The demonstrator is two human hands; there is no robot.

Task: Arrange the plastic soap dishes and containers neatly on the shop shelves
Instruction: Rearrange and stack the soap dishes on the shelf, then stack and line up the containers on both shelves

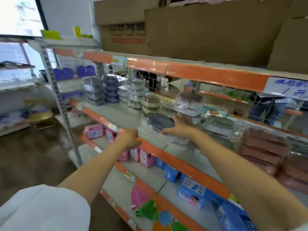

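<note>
A clear-wrapped stack of grey oval soap dishes (pixel 156 122) lies near the front of the middle shelf (pixel 116 114). My right hand (pixel 178 126) grips its right side, thumb at the front and fingers along the back. My left hand (pixel 129 139) is at the shelf's orange front edge, by the stack's left front corner, fingers curled; whether it holds the wrap cannot be made out. Further back stand stacks of containers: grey rectangular (pixel 95 92), dark blue round (pixel 110 89), clear-and-grey (pixel 134 95), beige (pixel 150 102) and a clear wrapped pack (pixel 190 102).
More wrapped grey dishes (pixel 218 125) and brown stacked trays (pixel 263 147) fill the shelf to the right. Cardboard boxes (pixel 200 30) sit on the shelf above. Pink packs (pixel 93 130) and blue packs (pixel 191 189) lie on lower shelves. A person (pixel 266 110) stands behind the wire mesh back.
</note>
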